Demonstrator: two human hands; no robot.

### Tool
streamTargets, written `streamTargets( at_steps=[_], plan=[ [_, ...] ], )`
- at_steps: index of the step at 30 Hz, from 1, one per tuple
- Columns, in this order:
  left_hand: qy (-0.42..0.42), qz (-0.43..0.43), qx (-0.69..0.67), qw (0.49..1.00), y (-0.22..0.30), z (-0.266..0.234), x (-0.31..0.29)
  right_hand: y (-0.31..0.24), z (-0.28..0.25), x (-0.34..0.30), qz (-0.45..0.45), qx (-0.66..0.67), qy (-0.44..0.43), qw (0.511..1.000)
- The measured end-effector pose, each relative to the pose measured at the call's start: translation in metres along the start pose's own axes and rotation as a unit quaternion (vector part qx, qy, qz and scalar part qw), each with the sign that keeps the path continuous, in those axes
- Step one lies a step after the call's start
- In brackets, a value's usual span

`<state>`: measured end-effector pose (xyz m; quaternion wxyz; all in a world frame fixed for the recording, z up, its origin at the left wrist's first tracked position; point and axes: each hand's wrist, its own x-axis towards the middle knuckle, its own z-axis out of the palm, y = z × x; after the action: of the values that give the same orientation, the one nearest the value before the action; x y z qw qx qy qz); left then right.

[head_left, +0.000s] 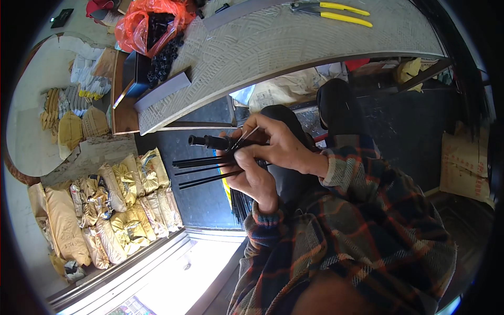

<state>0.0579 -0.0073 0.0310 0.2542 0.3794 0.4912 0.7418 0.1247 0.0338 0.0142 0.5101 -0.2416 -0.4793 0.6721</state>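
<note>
Close in front of my body, my left hand (255, 181) is closed around several thin black rods (202, 165), whose free ends point to the left. Just above the rods lies a stepped black tube (203, 140), also reaching left from between my hands. My right hand (283, 147) touches the left one, its fingers bent together at the inner end of the tube. A thin pale strip (252, 133) sticks up by these fingers; its lower end is hidden. Below my left hand hangs a bunch of fine black rods (241, 205).
Pliers with yellow handles (346, 14) lie on the grey bench (294, 39). At its left are a red plastic bag (152, 23), small black parts (167, 58) and a grey strip (164, 91). Wrapped packages (110, 205) stand lower left; a cardboard box (464, 165) is at right.
</note>
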Motion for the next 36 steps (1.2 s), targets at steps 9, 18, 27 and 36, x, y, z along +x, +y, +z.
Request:
streamTargets(
  at_steps=[9,18,27,36],
  plan=[
    [-0.055,-0.174,-0.195,0.964,-0.006,-0.036,0.015,0.008,-0.003,-0.006,-0.051,-0.046,-0.012,0.998],
    [-0.017,-0.086,-0.116,0.989,-0.013,-0.029,0.009,-0.009,-0.017,0.006,0.057,-0.040,-0.060,0.996],
    [-0.045,-0.088,-0.131,0.987,-0.007,-0.019,0.008,-0.001,-0.003,-0.009,-0.069,-0.074,-0.007,0.995],
    [-0.064,-0.052,-0.120,0.989,-0.012,-0.025,0.003,-0.006,-0.007,-0.005,-0.065,-0.099,-0.019,0.993]
  ],
)
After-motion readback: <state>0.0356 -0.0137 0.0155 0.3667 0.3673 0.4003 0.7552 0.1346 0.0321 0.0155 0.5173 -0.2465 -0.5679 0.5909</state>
